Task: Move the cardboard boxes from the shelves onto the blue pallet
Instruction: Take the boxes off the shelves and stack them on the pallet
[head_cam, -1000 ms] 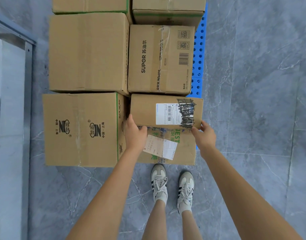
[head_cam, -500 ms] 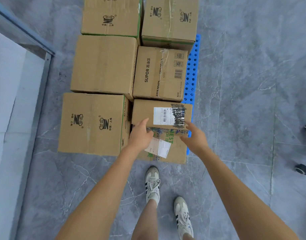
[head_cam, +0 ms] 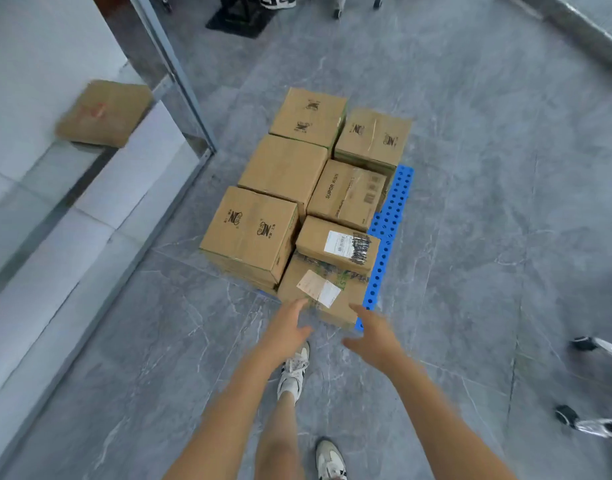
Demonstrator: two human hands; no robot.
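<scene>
Grey marble floor (head_cam: 470,168), blue pallet (head_cam: 389,216), cardboard boxes (head_cam: 283,168) on top

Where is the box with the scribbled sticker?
Head view: the scribbled-sticker box sits atop a lower box at the near right of the blue pallet, in front of the SUPOR box.

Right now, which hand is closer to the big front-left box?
Left. The left hand is near the front corner of the big box; the right hand is farther right, by the blue pallet.
</scene>
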